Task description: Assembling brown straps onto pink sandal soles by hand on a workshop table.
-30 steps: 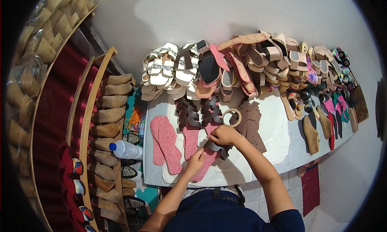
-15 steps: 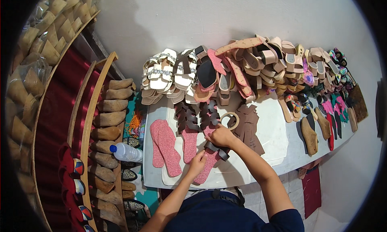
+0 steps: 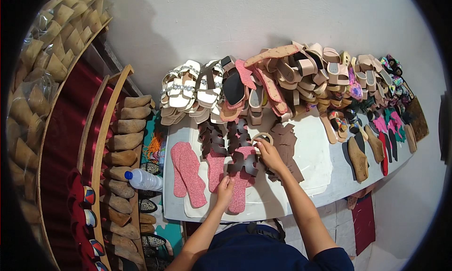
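- I have the left hand (image 3: 226, 190) clamped on the edge of a pink sole (image 3: 237, 203), just below its dark strap (image 3: 243, 164).
- Right hand (image 3: 268, 154) sits at the strap's right end, fingers overlapping a tape ring (image 3: 256, 151); can't tell whether they grip strap, ring or neither. Hands are apart.
- Sole is over the white sheet (image 3: 314, 151), heel end near the front edge of the desk (image 3: 340, 185). Little room on that side.
- Tight ahead: two dark-strapped soles (image 3: 217, 170), then the sandal pile (image 3: 306, 75) against the wall.
- Left: loose pink soles (image 3: 193, 177) near, bottle (image 3: 147, 181) beyond the desk edge.
- Best room I have: bare sheet right of the brown cut pieces (image 3: 286, 146).
- Right hand hides part of those pieces. Held sole covers part of the strapped one behind.
- Bagged wooden lasts (image 3: 37, 99) cut off by the dark rim, far left.
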A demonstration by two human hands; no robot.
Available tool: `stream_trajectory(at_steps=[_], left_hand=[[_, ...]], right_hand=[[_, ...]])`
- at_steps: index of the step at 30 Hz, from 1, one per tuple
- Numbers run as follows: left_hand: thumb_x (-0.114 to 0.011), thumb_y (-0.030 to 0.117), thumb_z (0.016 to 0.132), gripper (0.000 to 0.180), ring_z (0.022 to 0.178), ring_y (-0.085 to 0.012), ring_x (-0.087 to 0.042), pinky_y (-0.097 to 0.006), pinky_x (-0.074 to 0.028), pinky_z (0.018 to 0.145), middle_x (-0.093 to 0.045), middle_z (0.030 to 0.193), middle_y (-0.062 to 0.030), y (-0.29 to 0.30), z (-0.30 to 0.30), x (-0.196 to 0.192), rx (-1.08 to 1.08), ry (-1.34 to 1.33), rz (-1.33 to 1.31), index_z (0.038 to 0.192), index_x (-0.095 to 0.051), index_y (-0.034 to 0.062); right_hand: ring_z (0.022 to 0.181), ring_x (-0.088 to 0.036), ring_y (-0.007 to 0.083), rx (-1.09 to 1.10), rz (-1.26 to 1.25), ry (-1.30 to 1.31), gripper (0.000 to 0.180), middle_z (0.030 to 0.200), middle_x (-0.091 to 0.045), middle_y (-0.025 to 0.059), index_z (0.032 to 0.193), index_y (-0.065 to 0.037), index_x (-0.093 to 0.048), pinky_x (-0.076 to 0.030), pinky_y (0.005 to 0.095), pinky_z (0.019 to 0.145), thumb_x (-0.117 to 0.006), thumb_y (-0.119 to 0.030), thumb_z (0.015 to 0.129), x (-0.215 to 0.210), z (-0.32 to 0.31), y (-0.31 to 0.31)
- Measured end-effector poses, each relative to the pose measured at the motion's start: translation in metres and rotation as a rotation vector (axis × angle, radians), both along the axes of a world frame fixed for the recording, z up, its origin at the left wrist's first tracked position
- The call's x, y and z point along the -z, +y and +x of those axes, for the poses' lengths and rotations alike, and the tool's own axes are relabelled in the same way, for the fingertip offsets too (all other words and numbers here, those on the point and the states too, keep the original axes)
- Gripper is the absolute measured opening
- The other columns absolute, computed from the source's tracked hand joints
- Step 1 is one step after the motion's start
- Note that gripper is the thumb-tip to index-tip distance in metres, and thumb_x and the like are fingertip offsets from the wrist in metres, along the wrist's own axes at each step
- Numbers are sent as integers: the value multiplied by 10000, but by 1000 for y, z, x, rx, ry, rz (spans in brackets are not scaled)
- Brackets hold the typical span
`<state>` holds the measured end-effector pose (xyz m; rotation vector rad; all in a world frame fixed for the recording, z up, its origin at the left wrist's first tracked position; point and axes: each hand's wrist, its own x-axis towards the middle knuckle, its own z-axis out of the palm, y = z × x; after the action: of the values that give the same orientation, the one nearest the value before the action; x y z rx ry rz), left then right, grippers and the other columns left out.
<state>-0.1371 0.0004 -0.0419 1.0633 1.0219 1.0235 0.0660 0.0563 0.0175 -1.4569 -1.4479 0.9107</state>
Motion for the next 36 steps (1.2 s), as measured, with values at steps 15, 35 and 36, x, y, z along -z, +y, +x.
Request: stream_trajectory(at_steps=[15, 35, 36], left_hand=[[-462, 117, 845, 268, 832, -111, -532, -229, -437, 708, -541, 971, -68, -14, 21, 10, -11, -74, -252, 1086, -429, 4], [-514, 77, 786, 152, 584, -139, -551, -251, -426, 542, -590, 672, -99, 15, 28, 47, -345, 351, 54, 853, -568, -48], [-514, 77, 786, 152, 584, -139, -551, -251, -426, 542, -590, 672, -99, 17, 28, 41, -340, 352, 51, 853, -568, -48]], right_hand=[[695, -466, 77, 136, -291, 403, 392, 877, -476, 35, 1202, -31, -368, -400, 190, 599, -445, -27, 817, 68, -51, -120], [801, -512, 281, 217, -96, 55, 405, 861, -501, 167, 1151, -15, -459, -405, 300, 752, -414, 29, 751, 85, -58, -104], [801, -512, 281, 222, -100, 54, 405, 861, -501, 167, 1151, -15, -459, -405, 300, 752, -414, 29, 751, 83, -58, -101]])
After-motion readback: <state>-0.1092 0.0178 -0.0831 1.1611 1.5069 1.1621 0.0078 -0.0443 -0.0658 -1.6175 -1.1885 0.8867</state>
